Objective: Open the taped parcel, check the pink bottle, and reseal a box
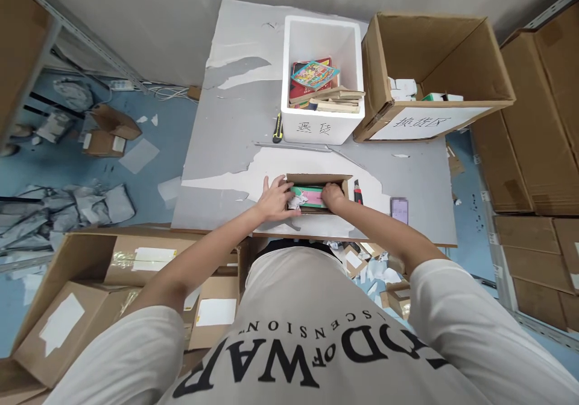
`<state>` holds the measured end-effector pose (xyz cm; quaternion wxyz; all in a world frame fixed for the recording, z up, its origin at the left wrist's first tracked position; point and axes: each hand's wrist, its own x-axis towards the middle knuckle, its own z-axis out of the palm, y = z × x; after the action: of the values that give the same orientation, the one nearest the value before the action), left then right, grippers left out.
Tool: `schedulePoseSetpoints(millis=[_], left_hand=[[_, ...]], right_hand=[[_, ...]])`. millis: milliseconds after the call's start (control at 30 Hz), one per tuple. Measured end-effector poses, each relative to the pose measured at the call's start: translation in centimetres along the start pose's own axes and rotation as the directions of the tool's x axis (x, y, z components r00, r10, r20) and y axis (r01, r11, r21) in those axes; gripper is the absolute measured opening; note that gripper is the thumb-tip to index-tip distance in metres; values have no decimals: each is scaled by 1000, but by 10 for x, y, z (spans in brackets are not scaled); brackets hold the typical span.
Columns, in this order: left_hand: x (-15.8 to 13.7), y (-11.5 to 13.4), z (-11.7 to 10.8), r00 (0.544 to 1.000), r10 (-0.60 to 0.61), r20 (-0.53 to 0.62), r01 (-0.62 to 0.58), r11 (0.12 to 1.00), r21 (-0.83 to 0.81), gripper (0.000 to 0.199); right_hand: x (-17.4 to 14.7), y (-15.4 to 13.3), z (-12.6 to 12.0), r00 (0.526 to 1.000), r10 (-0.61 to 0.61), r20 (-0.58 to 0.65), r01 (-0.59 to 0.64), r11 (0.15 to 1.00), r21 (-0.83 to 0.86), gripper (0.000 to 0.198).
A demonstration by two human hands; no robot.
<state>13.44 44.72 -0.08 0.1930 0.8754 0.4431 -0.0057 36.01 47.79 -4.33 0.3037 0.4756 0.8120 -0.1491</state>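
Both hands in the small cardboard box (316,181) at the near edge of the desk (226,145). My left hand (274,200) grips crumpled white paper (296,201), fingers curled on it. My right hand (333,195) presses the green and pink packet (310,195) inside; its grip I cannot tell. Red cutter (357,194) just right of the box.

Brown cardboard box (316,180) holding a green and pink item (310,196), white foam box (322,79), grey tabletop (226,145), red-handled utility knife (357,194), yellow-and-black utility knife (277,128), blue floor (67,163)

Head camera looks steeply down, close over the table (235,145) and arms
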Motion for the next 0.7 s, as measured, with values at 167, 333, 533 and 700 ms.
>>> schedulePoseSetpoints(millis=[167, 333, 533, 700], left_hand=[[-8, -4, 8, 997, 78, -7, -77, 996, 39, 52], [-8, 0, 14, 997, 78, -25, -77, 996, 45, 31], [-6, 2, 18, 999, 36, -17, -35, 999, 34, 17], [10, -4, 16, 998, 43, -38, -42, 999, 30, 20]], right_hand=[[9, -10, -1, 996, 61, 69, -55, 995, -88, 70], [8, -13, -6, 998, 48, 30, -44, 994, -104, 65], [-15, 8, -29, 998, 56, -39, -59, 996, -74, 61], [-44, 29, -52, 987, 109, -119, -112, 994, -17, 61]])
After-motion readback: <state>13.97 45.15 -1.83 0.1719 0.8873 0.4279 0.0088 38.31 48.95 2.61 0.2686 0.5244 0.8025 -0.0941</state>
